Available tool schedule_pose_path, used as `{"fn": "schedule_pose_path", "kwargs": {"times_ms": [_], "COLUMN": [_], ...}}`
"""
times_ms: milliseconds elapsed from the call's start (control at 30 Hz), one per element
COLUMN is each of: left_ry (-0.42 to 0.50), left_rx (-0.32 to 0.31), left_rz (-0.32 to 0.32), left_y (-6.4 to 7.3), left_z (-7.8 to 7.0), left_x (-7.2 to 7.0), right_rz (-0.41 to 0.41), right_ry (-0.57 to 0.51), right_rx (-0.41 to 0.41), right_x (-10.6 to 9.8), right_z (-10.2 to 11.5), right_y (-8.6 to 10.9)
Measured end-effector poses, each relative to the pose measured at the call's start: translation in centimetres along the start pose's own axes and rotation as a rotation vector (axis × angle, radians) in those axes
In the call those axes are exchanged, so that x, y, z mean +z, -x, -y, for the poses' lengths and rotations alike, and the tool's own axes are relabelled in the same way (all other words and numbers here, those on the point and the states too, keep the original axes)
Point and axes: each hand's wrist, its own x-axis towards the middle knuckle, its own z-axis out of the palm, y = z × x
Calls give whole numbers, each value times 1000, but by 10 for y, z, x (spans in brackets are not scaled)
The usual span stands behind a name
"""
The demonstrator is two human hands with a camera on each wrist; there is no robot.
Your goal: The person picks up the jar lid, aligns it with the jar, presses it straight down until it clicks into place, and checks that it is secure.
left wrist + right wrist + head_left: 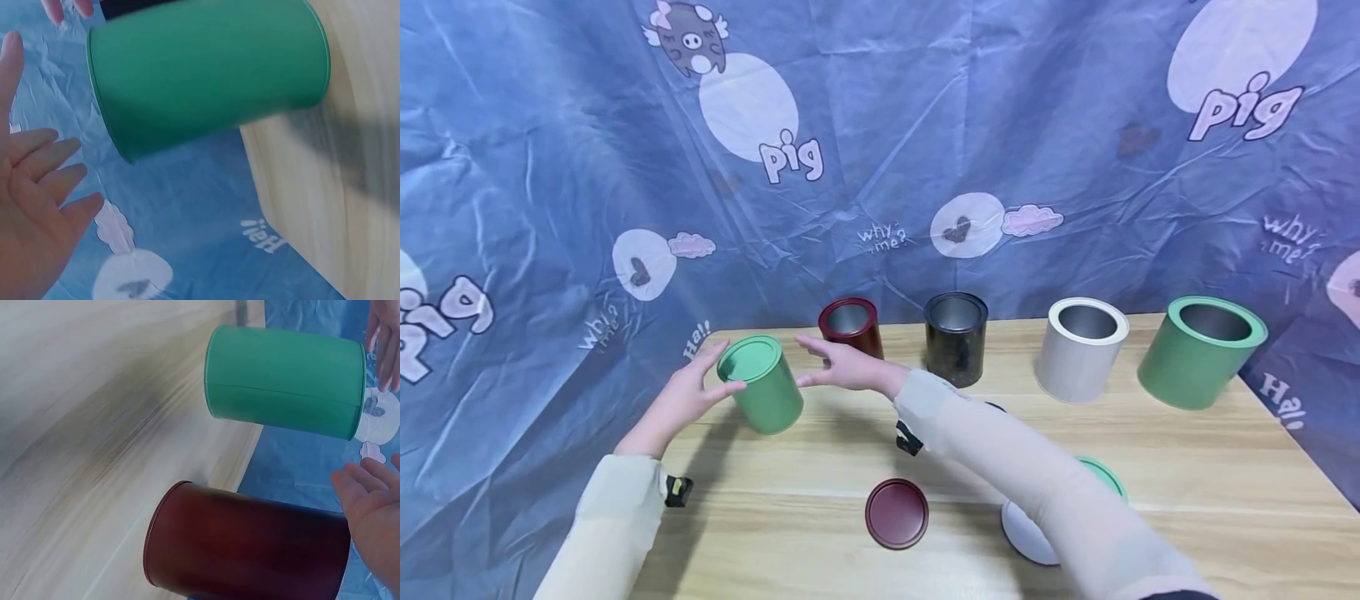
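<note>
A small green can [773,403] stands at the left of the table with a green lid [751,358] over its top. My left hand [683,402] is spread at its left side, thumb tip near the rim. On the other side, my right hand [850,367] has its fingers apart, between this can and the dark red can [867,335]. Gaps show between the green can and both palms in the wrist views: the left hand [40,206] in the left wrist view, the right hand [375,515] in the right wrist view. Neither hand grips anything.
Along the back stand a black can [955,350], a white can [1077,362] and a larger green can [1187,367], all without lids. Nearer lie a dark red lid [897,513], a white lid [1026,537] and a green lid [1108,475], the last two partly behind my right sleeve.
</note>
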Motion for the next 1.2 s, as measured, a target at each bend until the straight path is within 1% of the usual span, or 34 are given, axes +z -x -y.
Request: {"fn": "schedule_pose_path", "kwargs": {"times_ms": [100,233,400,533,733,867,1000,1100,1200], "left_ry": [-11,-14,-10,-13,5,21,9,-11,-14], "left_rx": [33,77,120,156,214,268,324,355,370], "left_rz": [-5,-37,-68,-72,-67,-73,-74,-52,-12], "left_y": [0,1,5,6,8,12,18,22,24], "left_z": [-9,-16,-22,-30,-48,-59,-69,-74,-77], "left_x": [4,10,22,32,42,51,63,73,83], "right_rz": [0,-15,-31,-35,-37,-48,-65,-73,-77], "right_ry": [39,97,105,89,126,138,129,122,138], "right_rx": [7,9,0,4,-4,-5,-8,1,4], "right_x": [-2,-2,-3,-5,-9,-10,-9,-8,-6], "right_z": [-1,-5,-13,-21,-32,-38,-45,-50,-56], "right_y": [6,16,33,52,79,95,112,123,135]}}
